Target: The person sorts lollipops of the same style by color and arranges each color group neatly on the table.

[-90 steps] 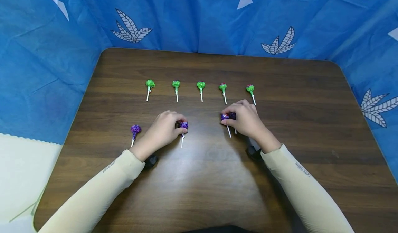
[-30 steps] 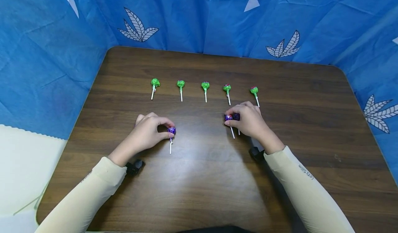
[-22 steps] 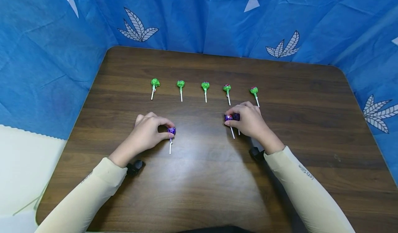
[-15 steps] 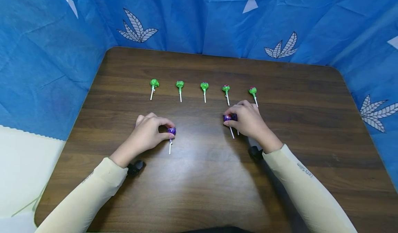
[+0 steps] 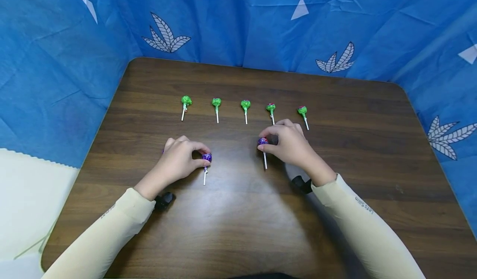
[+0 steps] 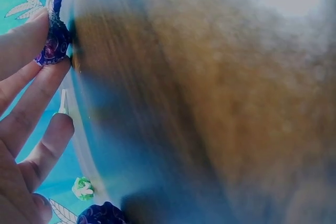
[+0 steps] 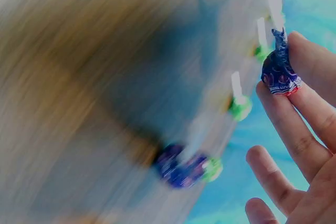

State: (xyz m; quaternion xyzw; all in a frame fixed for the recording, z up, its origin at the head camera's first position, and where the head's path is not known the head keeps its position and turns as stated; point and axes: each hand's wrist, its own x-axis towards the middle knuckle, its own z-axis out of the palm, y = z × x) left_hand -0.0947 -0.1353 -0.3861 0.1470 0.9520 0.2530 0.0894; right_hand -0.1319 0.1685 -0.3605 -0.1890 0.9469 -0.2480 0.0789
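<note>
My left hand (image 5: 179, 161) pinches the wrapped head of a purple lollipop (image 5: 206, 157) between thumb and fingers, its white stick pointing toward me. To the right, thumb and fingertips of my right hand (image 5: 288, 143) grip another purple lollipop (image 5: 263, 141) with some red on its wrapper. In the right wrist view one more purple lollipop (image 7: 178, 166) lies on the table by that hand; the hand hides most of it from the head view. A further purple lollipop (image 6: 102, 214) shows low in the left wrist view, mostly covered by the left hand from above.
Several green lollipops, such as the middle one (image 5: 245, 104), lie in a row across the far part of the brown wooden table (image 5: 238, 229), sticks toward me. A blue curtain (image 5: 223, 22) with leaf prints hangs around the back and sides. White cloth (image 5: 33, 204) is at left.
Left hand has drawn its purple lollipop leftward and nearer me, then stayed there. Right hand has just moved left with its lollipop, whose stick now points straighter toward me. The view shifted slightly.
</note>
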